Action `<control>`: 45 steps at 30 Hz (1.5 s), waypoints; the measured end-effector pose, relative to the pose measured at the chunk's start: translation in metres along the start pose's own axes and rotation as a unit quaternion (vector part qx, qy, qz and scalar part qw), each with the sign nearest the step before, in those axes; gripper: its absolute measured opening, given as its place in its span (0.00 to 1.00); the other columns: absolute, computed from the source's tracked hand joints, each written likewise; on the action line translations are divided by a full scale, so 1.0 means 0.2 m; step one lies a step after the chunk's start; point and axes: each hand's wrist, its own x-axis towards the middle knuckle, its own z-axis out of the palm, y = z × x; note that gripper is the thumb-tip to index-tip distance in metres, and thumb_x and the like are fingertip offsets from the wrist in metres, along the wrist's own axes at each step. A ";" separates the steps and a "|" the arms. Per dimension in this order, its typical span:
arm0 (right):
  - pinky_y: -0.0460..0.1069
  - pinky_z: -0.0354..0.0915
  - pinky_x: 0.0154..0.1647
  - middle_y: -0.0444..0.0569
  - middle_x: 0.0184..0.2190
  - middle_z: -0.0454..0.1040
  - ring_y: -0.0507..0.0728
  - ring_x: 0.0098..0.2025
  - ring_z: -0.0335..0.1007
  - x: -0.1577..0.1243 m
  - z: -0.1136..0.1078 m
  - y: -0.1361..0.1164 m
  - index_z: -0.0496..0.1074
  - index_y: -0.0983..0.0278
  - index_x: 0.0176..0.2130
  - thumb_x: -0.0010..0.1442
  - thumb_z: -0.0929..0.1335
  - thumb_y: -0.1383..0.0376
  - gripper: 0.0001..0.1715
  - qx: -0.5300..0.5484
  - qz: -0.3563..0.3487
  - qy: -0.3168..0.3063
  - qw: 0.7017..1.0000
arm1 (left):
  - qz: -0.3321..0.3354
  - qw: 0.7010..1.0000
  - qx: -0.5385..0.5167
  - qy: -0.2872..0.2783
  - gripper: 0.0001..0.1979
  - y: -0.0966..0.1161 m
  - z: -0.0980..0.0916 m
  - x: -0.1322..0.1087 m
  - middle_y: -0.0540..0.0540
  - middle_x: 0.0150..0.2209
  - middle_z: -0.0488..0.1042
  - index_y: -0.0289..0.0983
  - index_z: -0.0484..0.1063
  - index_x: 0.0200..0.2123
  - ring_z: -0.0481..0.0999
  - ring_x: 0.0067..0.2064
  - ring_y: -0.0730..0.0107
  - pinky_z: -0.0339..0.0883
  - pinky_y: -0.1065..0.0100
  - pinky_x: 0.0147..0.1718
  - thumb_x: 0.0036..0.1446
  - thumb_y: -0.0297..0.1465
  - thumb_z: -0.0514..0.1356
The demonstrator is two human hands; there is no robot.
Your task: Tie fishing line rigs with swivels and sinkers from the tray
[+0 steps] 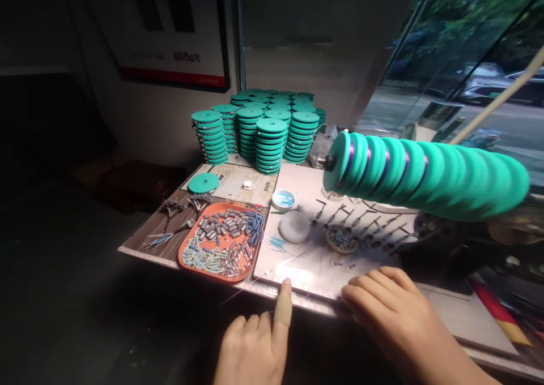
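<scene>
My left hand [257,342] is at the front edge of the white board [310,283]. Its index finger, wrapped in a tan covering, stretches out onto the board's edge; the other fingers are curled and the thumb is hidden. A thin purple line [240,292] runs past that fingertip. To the right, my right hand [389,303] rests on the same edge with bent fingers closed together; whatever they hold is hidden. Beyond the hands on the board are a round whitish disc [294,227], a small bowl of tiny dark parts [341,239] and light-blue slivers [277,243].
Left of the board, an orange tray [182,256] holds grey cylinders, blue pieces and small metal parts. Stacks of green foam spools [271,125] stand behind. A rod of green foam spools [425,172] juts over the right side. Dark T-shaped pieces [342,214] lie in a row.
</scene>
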 end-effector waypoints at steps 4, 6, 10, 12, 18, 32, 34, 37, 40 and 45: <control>0.51 0.50 0.33 0.47 0.24 0.63 0.54 0.28 0.53 -0.03 -0.03 0.02 0.66 0.66 0.32 0.62 0.55 0.74 0.15 -0.008 -0.003 -0.011 1.000 | 0.018 1.000 0.006 0.010 0.34 -0.02 0.00 0.01 0.55 0.17 0.64 0.21 0.50 0.57 0.64 0.18 0.72 0.56 0.68 0.20 0.42 0.18 0.50; 0.50 0.50 0.31 0.48 0.25 0.62 0.54 0.29 0.52 -0.04 -0.04 0.03 0.66 0.67 0.33 0.63 0.55 0.73 0.14 -0.001 0.001 -0.014 1.000 | 0.024 1.000 0.004 0.018 0.34 -0.02 0.01 0.01 0.55 0.17 0.64 0.20 0.51 0.57 0.64 0.18 0.73 0.56 0.69 0.20 0.43 0.18 0.50; 0.50 0.52 0.30 0.50 0.26 0.62 0.55 0.30 0.53 -0.05 -0.04 0.03 0.66 0.68 0.35 0.63 0.53 0.73 0.16 0.002 -0.012 -0.015 1.000 | 0.025 0.999 0.005 0.021 0.33 -0.03 0.01 0.02 0.55 0.16 0.63 0.21 0.50 0.57 0.63 0.17 0.73 0.55 0.69 0.20 0.44 0.18 0.50; 0.50 0.53 0.31 0.50 0.26 0.63 0.55 0.31 0.54 -0.05 -0.05 0.03 0.66 0.69 0.35 0.64 0.52 0.73 0.16 -0.009 -0.025 -0.003 1.000 | 0.027 0.999 0.007 0.024 0.34 -0.03 0.02 0.02 0.56 0.16 0.63 0.20 0.49 0.58 0.63 0.17 0.73 0.55 0.69 0.20 0.44 0.17 0.49; 0.50 0.57 0.33 0.52 0.28 0.68 0.56 0.34 0.61 -0.03 -0.09 0.04 0.67 0.68 0.34 0.63 0.53 0.74 0.18 -0.065 -0.069 0.021 0.995 | 0.033 0.999 -0.002 0.035 0.36 -0.04 0.02 0.01 0.55 0.16 0.63 0.20 0.45 0.59 0.64 0.17 0.73 0.56 0.69 0.20 0.44 0.16 0.48; 0.51 0.62 0.37 0.53 0.28 0.72 0.57 0.37 0.67 -0.06 -0.08 0.05 0.69 0.67 0.31 0.65 0.52 0.73 0.22 -0.075 -0.078 0.037 0.993 | 0.033 0.999 0.002 0.034 0.34 -0.04 0.04 0.01 0.54 0.17 0.64 0.20 0.45 0.59 0.64 0.18 0.74 0.56 0.69 0.21 0.46 0.17 0.47; 0.52 0.62 0.37 0.53 0.28 0.72 0.57 0.37 0.67 -0.06 -0.07 0.05 0.69 0.68 0.31 0.65 0.52 0.73 0.22 -0.074 -0.080 0.035 0.993 | 0.035 0.999 0.003 0.037 0.34 -0.04 0.04 0.01 0.55 0.16 0.63 0.20 0.45 0.59 0.63 0.17 0.74 0.56 0.70 0.21 0.46 0.17 0.47; 0.52 0.62 0.38 0.54 0.28 0.72 0.57 0.37 0.66 -0.06 -0.07 0.05 0.69 0.68 0.31 0.64 0.52 0.74 0.22 -0.076 -0.079 0.032 0.993 | 0.034 0.999 0.005 0.039 0.34 -0.04 0.04 0.01 0.55 0.16 0.63 0.20 0.45 0.60 0.64 0.17 0.74 0.57 0.70 0.21 0.46 0.17 0.47; 0.53 0.63 0.39 0.54 0.29 0.72 0.57 0.37 0.66 -0.06 -0.07 0.05 0.69 0.68 0.30 0.64 0.52 0.74 0.22 -0.076 -0.076 0.030 0.994 | 0.034 0.999 0.003 0.038 0.35 -0.04 0.05 0.02 0.54 0.16 0.63 0.19 0.43 0.60 0.64 0.17 0.73 0.57 0.70 0.20 0.46 0.16 0.46; 0.53 0.63 0.38 0.54 0.28 0.71 0.58 0.37 0.66 -0.07 -0.06 0.06 0.69 0.68 0.31 0.63 0.52 0.75 0.20 -0.061 -0.076 0.038 0.994 | 0.028 0.997 -0.052 0.045 0.33 -0.07 0.02 0.03 0.55 0.15 0.65 0.23 0.43 0.61 0.65 0.15 0.72 0.58 0.70 0.17 0.50 0.17 0.46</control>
